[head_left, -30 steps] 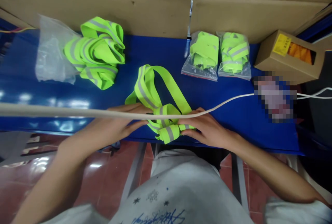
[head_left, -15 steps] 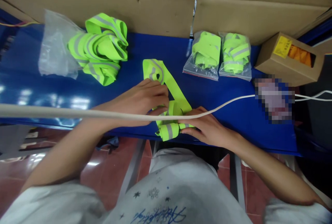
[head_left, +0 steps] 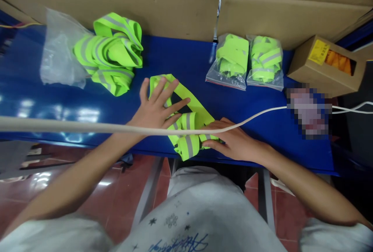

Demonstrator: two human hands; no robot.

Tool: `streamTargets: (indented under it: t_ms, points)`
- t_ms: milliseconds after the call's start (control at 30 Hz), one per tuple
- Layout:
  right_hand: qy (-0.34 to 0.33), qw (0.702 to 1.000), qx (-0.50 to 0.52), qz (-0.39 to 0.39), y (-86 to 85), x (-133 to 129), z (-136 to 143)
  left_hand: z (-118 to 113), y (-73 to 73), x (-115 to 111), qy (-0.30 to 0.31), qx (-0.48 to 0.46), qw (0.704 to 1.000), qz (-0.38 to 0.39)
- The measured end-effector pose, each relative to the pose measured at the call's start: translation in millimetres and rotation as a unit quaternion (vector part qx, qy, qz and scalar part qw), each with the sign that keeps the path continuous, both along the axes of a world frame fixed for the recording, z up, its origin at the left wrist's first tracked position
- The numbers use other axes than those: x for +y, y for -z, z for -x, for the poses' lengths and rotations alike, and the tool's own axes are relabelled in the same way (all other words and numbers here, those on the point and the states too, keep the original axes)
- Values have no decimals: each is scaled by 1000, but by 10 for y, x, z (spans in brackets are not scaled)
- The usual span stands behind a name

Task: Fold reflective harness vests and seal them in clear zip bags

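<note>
A neon yellow-green reflective strap (head_left: 194, 98) with grey stripes lies partly folded near the front edge of the blue table. My left hand (head_left: 159, 106) is spread flat over the left part of its loop, fingers apart. At the strap's bundled end, my right hand (head_left: 233, 141) has its thumb and fingers closed around the folded webbing. The fingertips of that hand are partly hidden by the strap and by a white cable (head_left: 186, 131) that crosses in front of the view.
A loose pile of similar straps (head_left: 116, 53) lies at the back left beside clear plastic bags (head_left: 60, 53). Two bagged straps, one left (head_left: 232, 55) and one right (head_left: 266, 59), sit at the back. An open cardboard box (head_left: 309, 65) and a pixelated object (head_left: 309, 112) are at right.
My left hand has moved left and opened from a pinch to spread fingers. The strap's far loop has shifted left and nearer. My right hand stays about where it was.
</note>
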State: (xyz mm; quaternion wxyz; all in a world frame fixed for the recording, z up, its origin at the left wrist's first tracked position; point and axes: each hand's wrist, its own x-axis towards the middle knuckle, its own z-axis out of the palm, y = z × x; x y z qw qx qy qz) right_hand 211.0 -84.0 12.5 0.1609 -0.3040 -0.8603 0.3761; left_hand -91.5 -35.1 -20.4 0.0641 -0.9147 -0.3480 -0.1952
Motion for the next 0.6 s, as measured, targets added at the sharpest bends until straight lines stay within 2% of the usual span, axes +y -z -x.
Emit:
streamTargets:
  t_ms: [67,167,233,433,533,600]
  points:
    - [-21,1000,-3,20,4,27,-8,-55,-6,103,53,37,998,26]
    - [-42,997,-9,60,7,76,-56,-158,-11,281,164,79,982,57]
    - [-44,996,-21,80,-3,114,-139,-239,5,386,203,83,971,91]
    - [-12,993,-56,99,-138,193,-475,-653,52,620,186,42,976,108]
    - [0,991,-77,107,-203,194,-494,-860,50,720,173,19,979,104]
    - [11,994,-94,60,-205,190,-447,-937,56,758,141,7,984,106]
